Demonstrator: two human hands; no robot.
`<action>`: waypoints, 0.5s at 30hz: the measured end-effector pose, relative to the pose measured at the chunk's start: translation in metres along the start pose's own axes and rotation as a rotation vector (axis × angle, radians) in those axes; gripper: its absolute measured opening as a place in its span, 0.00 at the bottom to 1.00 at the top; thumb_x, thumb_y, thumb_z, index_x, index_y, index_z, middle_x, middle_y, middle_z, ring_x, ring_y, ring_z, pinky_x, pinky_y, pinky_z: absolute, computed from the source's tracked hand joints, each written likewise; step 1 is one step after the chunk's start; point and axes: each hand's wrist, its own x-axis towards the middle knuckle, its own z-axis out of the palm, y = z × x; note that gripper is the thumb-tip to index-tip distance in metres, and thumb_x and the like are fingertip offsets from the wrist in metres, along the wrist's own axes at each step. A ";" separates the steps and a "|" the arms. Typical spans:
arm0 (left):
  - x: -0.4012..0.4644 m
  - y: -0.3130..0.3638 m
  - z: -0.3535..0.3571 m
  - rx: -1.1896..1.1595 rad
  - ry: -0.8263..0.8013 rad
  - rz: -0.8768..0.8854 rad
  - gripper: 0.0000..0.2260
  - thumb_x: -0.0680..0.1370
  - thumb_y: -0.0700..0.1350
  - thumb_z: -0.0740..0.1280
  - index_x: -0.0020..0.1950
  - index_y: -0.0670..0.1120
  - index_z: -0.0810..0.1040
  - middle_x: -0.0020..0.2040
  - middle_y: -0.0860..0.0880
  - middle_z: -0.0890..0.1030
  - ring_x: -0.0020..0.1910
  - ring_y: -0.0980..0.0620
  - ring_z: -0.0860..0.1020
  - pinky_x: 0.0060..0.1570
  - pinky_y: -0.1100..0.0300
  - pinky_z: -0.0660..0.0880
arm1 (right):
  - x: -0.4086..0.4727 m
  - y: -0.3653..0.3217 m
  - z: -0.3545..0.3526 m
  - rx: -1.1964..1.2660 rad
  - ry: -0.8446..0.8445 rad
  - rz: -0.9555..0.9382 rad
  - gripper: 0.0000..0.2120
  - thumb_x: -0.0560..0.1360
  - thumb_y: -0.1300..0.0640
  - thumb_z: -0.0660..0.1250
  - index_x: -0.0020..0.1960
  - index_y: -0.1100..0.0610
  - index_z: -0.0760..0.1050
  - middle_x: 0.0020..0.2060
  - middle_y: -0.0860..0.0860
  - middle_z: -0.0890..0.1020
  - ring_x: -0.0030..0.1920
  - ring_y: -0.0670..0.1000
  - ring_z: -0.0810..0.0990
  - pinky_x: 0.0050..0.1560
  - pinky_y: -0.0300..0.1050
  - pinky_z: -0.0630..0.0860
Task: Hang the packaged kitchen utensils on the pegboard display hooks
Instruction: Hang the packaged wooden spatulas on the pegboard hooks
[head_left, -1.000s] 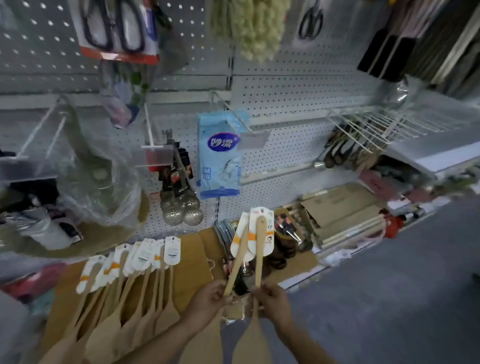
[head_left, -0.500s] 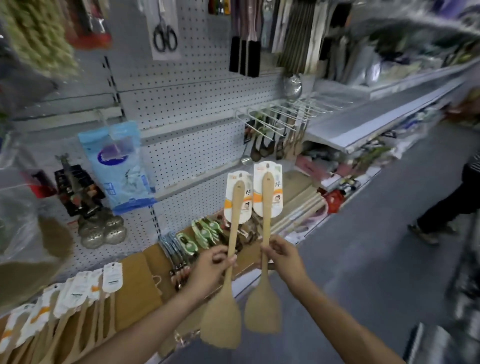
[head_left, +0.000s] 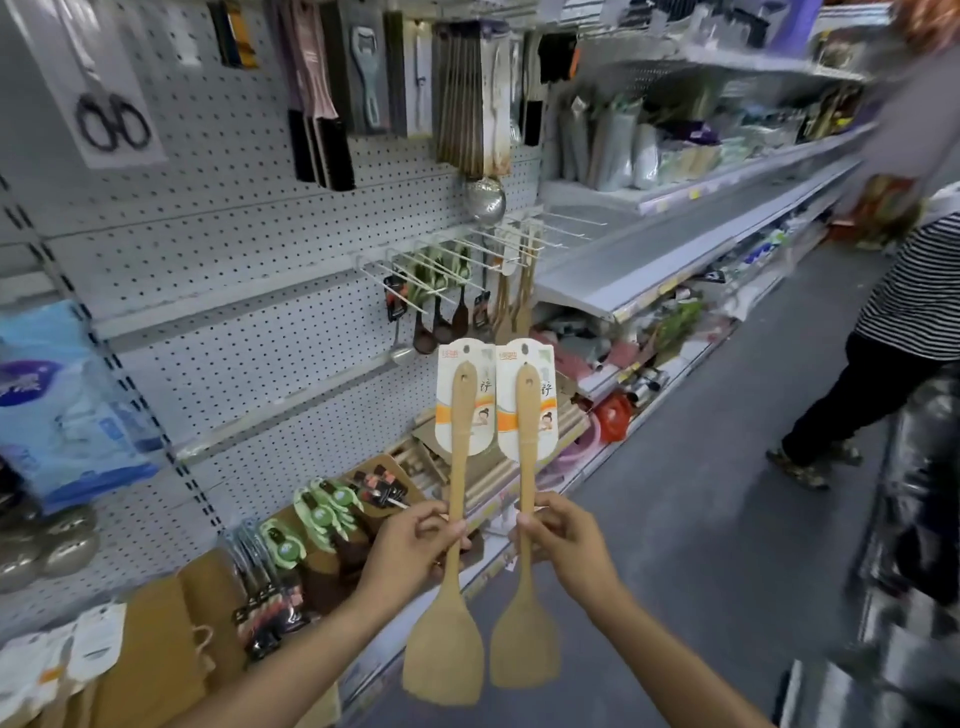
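Observation:
I hold two wooden spatulas upright, blades down, each with a white and orange header card at the top. My left hand (head_left: 410, 551) grips the handle of the left spatula (head_left: 451, 561). My right hand (head_left: 563, 540) grips the handle of the right spatula (head_left: 525, 571). Both hang in the air in front of the white pegboard (head_left: 249, 249). A row of long display hooks (head_left: 457, 260) juts from the pegboard above and behind the cards, some carrying ladles and wooden utensils.
A low shelf (head_left: 291, 561) along the pegboard holds green tools, black-handled items and more carded spatulas (head_left: 62, 660) at far left. A blue package (head_left: 57, 400) hangs at left. A person in a striped top (head_left: 904, 332) stands in the aisle at right.
My view has swung to the right along the aisle, bringing the hook row closer to centre. Both spatulas stay in my hands, raised slightly and held side by side.

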 end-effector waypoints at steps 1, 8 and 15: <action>0.008 0.001 0.006 -0.014 -0.002 -0.003 0.05 0.79 0.39 0.69 0.50 0.36 0.79 0.41 0.37 0.85 0.34 0.50 0.82 0.29 0.60 0.76 | 0.004 0.001 -0.009 0.007 0.013 0.002 0.05 0.77 0.61 0.68 0.50 0.63 0.78 0.37 0.59 0.84 0.39 0.54 0.84 0.38 0.50 0.80; 0.076 -0.001 0.038 -0.029 -0.018 -0.012 0.05 0.79 0.38 0.69 0.51 0.37 0.78 0.39 0.34 0.82 0.34 0.45 0.82 0.31 0.55 0.73 | 0.049 0.021 -0.058 0.053 0.071 0.033 0.04 0.78 0.64 0.66 0.48 0.64 0.79 0.36 0.57 0.84 0.38 0.52 0.83 0.35 0.45 0.79; 0.181 -0.008 0.069 -0.031 -0.033 0.004 0.01 0.79 0.41 0.70 0.48 0.46 0.81 0.41 0.42 0.85 0.42 0.34 0.83 0.34 0.52 0.77 | 0.141 0.030 -0.110 0.018 0.076 0.067 0.03 0.78 0.65 0.66 0.50 0.64 0.77 0.37 0.58 0.84 0.38 0.54 0.84 0.38 0.49 0.81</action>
